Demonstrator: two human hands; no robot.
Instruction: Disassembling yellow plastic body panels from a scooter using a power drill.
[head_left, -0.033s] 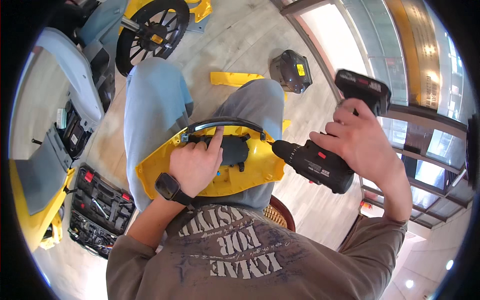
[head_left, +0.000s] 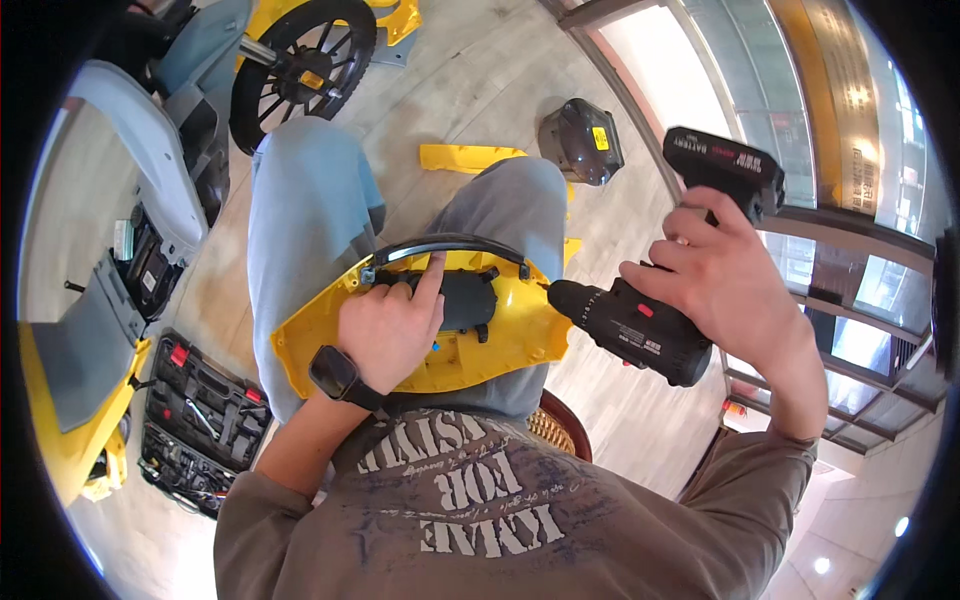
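Observation:
A yellow plastic shell (head_left: 520, 345) lies across my lap, its hollow inside facing up. A black plastic unit (head_left: 468, 302) sits in its middle, and a curved glossy black strip (head_left: 452, 242) runs along its far edge. My left hand (head_left: 390, 325) grips the shell over the unit, index finger stretched to the strip and the other fingers curled; the thumb is hidden. In my right hand (head_left: 705, 265) is a black cordless drill (head_left: 625, 325), held on its side with the battery pointing up and away. The drill's tip points left at the shell's right end, by the strip's end; exact contact is too small to tell.
An open tool case (head_left: 205, 400) lies on the floor at left. Beyond my knees are a black spoked wheel (head_left: 305, 75), a yellow strip (head_left: 470, 157) and a dark rounded housing (head_left: 582, 142). Grey and yellow body panels (head_left: 85, 350) stand at far left; glass shelving (head_left: 850, 290) is at right.
The drill has turned slightly in my right hand, and its battery end shows a little more sharply. My left hand and the shell have stayed in place.

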